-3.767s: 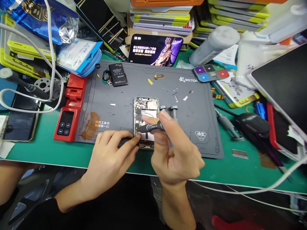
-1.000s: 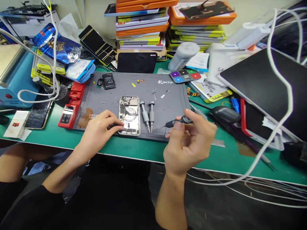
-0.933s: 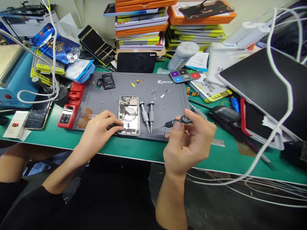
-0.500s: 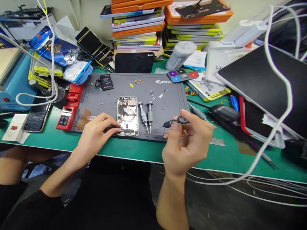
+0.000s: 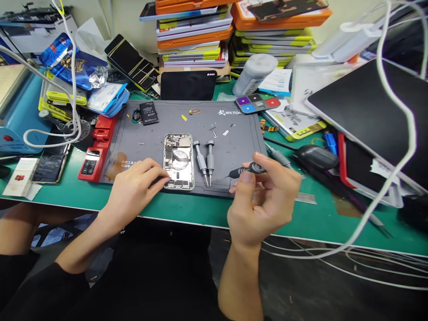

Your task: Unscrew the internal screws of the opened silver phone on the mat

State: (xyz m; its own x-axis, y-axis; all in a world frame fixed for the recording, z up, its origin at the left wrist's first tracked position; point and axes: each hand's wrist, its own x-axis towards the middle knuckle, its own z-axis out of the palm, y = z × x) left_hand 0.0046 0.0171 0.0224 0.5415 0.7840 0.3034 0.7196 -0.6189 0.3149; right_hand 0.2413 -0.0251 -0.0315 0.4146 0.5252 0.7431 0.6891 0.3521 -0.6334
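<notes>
An opened phone (image 5: 179,162) lies on a grey work mat (image 5: 147,156), its inner boards and a round coil showing. At the phone's lower left edge, the fingers of my left hand (image 5: 136,187) are bent and closed together against the frame. My right hand (image 5: 264,200) is raised over the mat's lower right, gripping a dark precision screwdriver (image 5: 245,170) whose thin tip points left, apart from the phone. Two grey screwdrivers (image 5: 205,162) lie side by side just right of the phone. Part of the held tool is hidden by my fingers.
A phone battery (image 5: 149,113) and small loose parts lie on the mat. On the left stands a red device (image 5: 92,162); stacked boxes (image 5: 194,42) rise at the back. Right of the mat are a black mouse-like object (image 5: 316,157), tweezers (image 5: 374,218) and a white cable (image 5: 397,116).
The view has shifted slightly. My left fingertips have drawn closer together at the phone's edge. My right hand still holds the screwdriver in nearly the same place.
</notes>
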